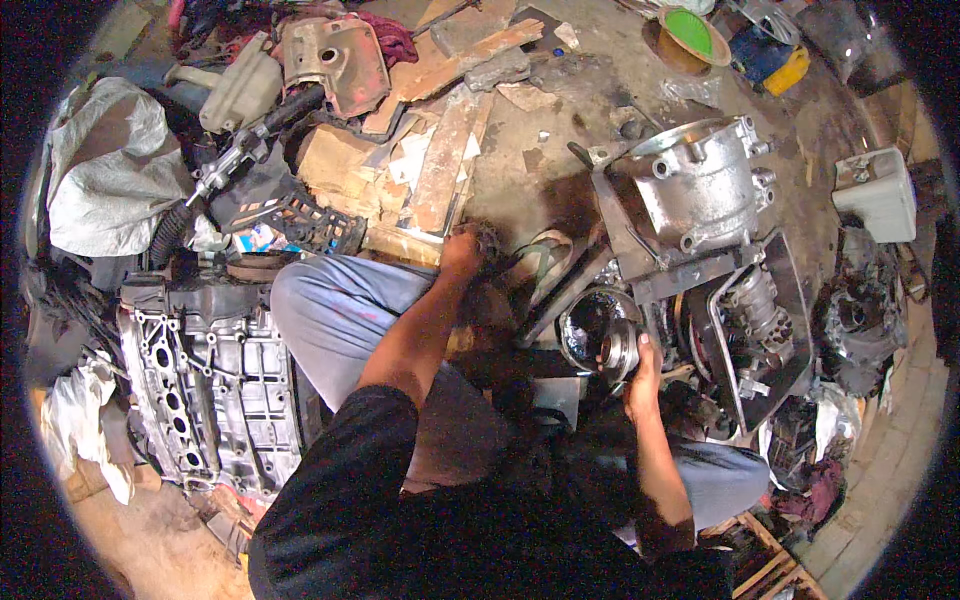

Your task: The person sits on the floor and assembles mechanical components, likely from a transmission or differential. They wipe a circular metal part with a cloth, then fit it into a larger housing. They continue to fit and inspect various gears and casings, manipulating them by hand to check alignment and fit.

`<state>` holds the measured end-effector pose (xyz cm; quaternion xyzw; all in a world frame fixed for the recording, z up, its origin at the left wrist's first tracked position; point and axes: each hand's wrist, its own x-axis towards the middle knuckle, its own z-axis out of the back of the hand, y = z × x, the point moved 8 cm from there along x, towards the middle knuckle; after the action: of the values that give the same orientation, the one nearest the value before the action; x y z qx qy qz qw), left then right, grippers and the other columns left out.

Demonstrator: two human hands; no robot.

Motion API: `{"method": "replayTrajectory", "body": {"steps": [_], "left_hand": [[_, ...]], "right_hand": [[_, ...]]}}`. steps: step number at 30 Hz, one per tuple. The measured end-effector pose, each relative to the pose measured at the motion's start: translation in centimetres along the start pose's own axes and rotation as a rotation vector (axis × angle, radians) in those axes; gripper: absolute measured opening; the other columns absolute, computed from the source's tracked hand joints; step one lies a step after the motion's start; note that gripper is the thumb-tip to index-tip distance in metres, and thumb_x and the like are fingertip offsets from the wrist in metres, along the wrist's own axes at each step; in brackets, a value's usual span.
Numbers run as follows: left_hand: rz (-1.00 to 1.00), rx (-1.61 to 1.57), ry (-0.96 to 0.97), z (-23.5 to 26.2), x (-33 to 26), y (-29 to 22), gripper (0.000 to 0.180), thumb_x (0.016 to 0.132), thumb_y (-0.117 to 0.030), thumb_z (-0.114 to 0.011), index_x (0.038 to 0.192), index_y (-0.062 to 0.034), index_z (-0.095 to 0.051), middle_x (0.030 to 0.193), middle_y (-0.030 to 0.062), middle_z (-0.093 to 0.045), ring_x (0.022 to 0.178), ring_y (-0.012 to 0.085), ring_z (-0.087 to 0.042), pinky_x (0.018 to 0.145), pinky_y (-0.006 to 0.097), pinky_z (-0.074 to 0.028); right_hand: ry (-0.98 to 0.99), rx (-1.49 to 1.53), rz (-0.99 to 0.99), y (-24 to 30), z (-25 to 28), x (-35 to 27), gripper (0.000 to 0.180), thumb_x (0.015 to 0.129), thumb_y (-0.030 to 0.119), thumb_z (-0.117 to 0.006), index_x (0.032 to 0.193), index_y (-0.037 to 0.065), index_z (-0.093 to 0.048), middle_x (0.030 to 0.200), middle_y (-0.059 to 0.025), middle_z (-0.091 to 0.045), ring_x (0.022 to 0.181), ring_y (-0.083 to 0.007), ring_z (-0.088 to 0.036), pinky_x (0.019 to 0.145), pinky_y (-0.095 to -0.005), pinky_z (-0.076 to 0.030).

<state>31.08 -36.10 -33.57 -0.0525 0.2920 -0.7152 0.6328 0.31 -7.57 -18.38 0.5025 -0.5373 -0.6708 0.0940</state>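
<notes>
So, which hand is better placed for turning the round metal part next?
Probably the right hand: it grips the round metal part, by the round pan. The left hand is farther away, beside a dark clump.

The right hand point(643, 368) holds a round metal part point(621, 350) by a bowl point(584, 322).

Black short-sleeved shirt point(400, 540), faded blue trousers point(345, 310).

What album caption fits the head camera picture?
A right hand holds a round metal part amid engine parts on a cluttered floor.
</notes>
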Motion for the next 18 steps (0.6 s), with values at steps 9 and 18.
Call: {"method": "replayTrajectory", "body": {"steps": [9,18], "left_hand": [[0.006,-0.099,-0.200,3.4,-0.7,-0.3,0.022,0.080,-0.019,-0.073,0.092,-0.0006,-0.071,0.086,0.0251,-0.069,0.080,0.0396,-0.069,0.075,0.047,-0.055],[0.199,-1.105,-0.206,9.2,-2.1,1.8,0.015,0.093,-0.008,-0.065,0.107,-0.0041,-0.069,0.084,0.0079,-0.066,0.071,0.0193,-0.065,0.062,0.030,-0.056]], "right_hand": [[-0.077,-0.067,0.072,0.6,1.5,0.4,0.052,0.097,0.046,-0.051,0.121,0.000,-0.055,0.102,-0.0128,-0.064,0.082,-0.0250,-0.065,0.071,-0.0362,-0.053],[-0.032,-0.023,0.080,1.9,2.1,-0.1,0.070,0.093,0.050,-0.057,0.134,-0.006,-0.053,0.137,-0.0173,-0.051,0.125,-0.0297,-0.046,0.111,-0.0402,-0.028]]}}
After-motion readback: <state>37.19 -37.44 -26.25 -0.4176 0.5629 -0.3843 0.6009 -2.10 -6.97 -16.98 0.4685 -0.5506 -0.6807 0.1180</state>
